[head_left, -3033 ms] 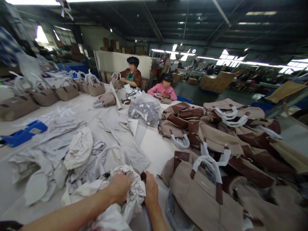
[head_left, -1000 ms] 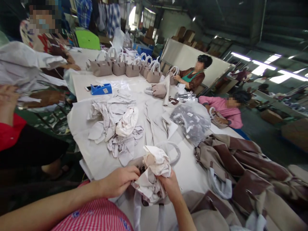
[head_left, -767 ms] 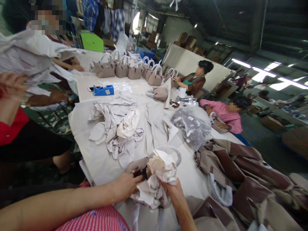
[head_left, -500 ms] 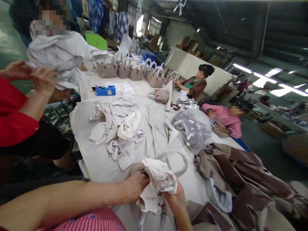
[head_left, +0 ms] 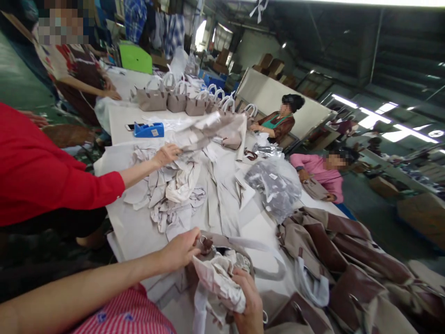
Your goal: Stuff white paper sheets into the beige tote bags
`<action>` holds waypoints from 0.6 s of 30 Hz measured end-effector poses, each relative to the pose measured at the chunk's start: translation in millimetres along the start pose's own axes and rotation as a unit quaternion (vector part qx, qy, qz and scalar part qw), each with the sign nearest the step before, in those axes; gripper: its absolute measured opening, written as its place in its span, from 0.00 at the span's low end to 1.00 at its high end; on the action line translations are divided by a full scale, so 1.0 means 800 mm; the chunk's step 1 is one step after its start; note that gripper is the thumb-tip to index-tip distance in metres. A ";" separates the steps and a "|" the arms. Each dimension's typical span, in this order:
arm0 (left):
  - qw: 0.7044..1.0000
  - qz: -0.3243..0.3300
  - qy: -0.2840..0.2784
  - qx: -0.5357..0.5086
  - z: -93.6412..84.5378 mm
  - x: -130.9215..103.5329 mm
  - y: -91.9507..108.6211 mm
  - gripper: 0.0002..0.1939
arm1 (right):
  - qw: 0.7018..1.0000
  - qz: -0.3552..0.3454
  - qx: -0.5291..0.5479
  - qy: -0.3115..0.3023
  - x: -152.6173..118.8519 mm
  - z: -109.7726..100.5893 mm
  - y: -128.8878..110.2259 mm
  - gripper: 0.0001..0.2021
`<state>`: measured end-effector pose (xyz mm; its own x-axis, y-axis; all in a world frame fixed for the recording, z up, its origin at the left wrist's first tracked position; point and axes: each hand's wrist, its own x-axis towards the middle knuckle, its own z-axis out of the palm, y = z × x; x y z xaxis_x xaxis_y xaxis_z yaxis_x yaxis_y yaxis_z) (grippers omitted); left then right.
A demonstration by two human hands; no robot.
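Ok so bottom of the frame: left hand (head_left: 181, 250) is pinching the rim of a taupe handbag (head_left: 222, 243) right by its metal ring, fingers curled shut on the edge; right hand (head_left: 247, 301) is closed around a wad of crumpled white paper (head_left: 219, 280), thumb on top, and the wad sits at the mouth of the bag, partly in it afaict; can't tell how deep. The bag lies on the white table (head_left: 139, 232) at the near edge, just in front of the person, w/ its paper-wrapped handle (head_left: 267, 260) flopped out to the right.

Around it: loose heap of torn paper scraps (head_left: 167, 195) in the middle of the table, well beyond the bag; a co-worker's hand (head_left: 167, 155) from a red sleeve (head_left: 52, 181) on the left is holding a big sheet of paper (head_left: 208, 132) lifted over that heap; blue tape dispenser (head_left: 149, 130) further back w/ a phone just beside it; row of small finished bags (head_left: 184, 102) standing upright at the far end. Pile of flat beige and brown bags (head_left: 347, 260) stacked on the right, near the bag being held; clear plastic sack (head_left: 276, 183) of dark bits behind the pile. Two more ppl sit at the far right side of the table, one in a pink top (head_left: 318, 174), one in a green apron (head_left: 276, 123).
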<state>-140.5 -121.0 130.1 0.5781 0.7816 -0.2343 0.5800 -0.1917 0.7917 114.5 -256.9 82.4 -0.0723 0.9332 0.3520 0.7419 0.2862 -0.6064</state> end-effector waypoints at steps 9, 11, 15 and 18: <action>0.992 0.010 -0.043 -0.117 0.018 0.044 0.007 0.15 | 0.999 0.047 -0.017 0.007 -0.011 0.004 -0.001 0.14; 0.984 0.010 -0.067 -0.163 0.018 0.044 0.004 0.14 | 0.995 0.082 -0.056 0.013 -0.009 -0.003 0.001 0.17; 0.972 0.001 -0.088 -0.218 0.017 0.036 -0.002 0.14 | 0.975 0.125 -0.176 -0.045 0.004 -0.011 -0.011 0.30; 0.970 0.011 -0.092 -0.225 0.017 0.029 -0.003 0.15 | 0.960 0.103 -0.214 -0.149 0.024 -0.003 -0.036 0.32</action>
<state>-120.7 -110.1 115.0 0.7046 0.6526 -0.2787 0.2806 0.1045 0.9541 93.2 -247.6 108.8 -0.0349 0.9994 -0.0028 0.9620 0.0328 -0.2712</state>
